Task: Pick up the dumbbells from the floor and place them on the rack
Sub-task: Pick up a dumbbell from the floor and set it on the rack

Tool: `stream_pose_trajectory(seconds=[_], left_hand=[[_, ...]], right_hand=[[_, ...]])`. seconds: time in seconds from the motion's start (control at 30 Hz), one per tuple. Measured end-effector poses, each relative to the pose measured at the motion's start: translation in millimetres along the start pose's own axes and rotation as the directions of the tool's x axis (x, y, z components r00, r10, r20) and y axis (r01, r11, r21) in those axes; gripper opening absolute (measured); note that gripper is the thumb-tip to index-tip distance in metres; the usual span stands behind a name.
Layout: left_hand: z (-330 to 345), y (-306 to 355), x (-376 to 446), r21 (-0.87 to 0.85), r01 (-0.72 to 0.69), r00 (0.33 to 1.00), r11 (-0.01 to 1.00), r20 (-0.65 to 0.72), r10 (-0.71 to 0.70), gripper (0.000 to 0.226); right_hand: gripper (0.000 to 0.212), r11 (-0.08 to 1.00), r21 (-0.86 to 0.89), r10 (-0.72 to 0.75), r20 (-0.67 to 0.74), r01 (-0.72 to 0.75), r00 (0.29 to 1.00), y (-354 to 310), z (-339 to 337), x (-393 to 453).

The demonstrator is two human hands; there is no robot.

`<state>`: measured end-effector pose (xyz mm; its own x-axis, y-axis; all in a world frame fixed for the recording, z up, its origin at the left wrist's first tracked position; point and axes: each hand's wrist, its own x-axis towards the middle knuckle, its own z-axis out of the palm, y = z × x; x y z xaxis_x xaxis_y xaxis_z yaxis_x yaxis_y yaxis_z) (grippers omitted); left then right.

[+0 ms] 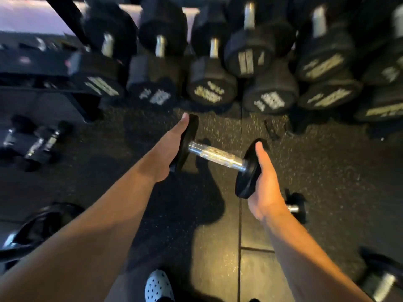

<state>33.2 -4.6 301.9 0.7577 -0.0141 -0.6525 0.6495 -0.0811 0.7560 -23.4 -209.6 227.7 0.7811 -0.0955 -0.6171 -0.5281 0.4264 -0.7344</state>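
Head cam: we had one dumbbell [214, 156] up off the floor [316, 171], held btw both hands. Left hand [169, 149] lay flat vs the outer face of its left head, fingers straight. Right hand [265, 184] cupped the right head, thumb over the rim. Chrome handle was bare. Rack [72, 22] w/ rows of black dumbbells stood just ahead. More dumbbells [32, 142] lay on the floor at left.

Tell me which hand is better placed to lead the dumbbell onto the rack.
Left, narrowly. Both hands clamp the dumbbell by its end plates, but the left hand holds the end nearer the rack. The right hand holds the trailing end, lower in frame. Expect a two-handed lift.
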Motion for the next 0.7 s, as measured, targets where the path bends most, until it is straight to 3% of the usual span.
stream_pose_trajectory(seconds=[0.07, 0.33, 0.6, 0.7], left_hand=[[-5.8, 57.4, -40.5, -0.075, -0.054, 0.998, 0.996, -0.036, 0.052, 0.059], [-50.4, 220.6, -185.7, -0.253, -0.255, 0.954, 0.933, -0.224, 0.200, 0.043], [-136.0, 295.4, -217.8, -0.423, -0.426, 0.885, 0.800, -0.379, 0.270, 0.053], [-172.5, 324.9, -204.7, -0.408, -0.444, 0.872, 0.798, -0.399, 0.282, 0.051]], right_hand=[[0.101, 0.999, -0.005, -0.040, 0.070, 0.040, 0.997, -58.9, 25.4, -26.0], [0.097, 0.966, -0.072, -0.217, 0.291, 0.247, 0.932, -244.2, 135.8, -110.4], [0.113, 0.939, -0.184, -0.171, 0.483, 0.291, 0.859, -339.7, 271.5, -133.6], [0.117, 0.951, -0.170, -0.142, 0.506, 0.260, 0.851, -354.4, 322.9, -123.6]])
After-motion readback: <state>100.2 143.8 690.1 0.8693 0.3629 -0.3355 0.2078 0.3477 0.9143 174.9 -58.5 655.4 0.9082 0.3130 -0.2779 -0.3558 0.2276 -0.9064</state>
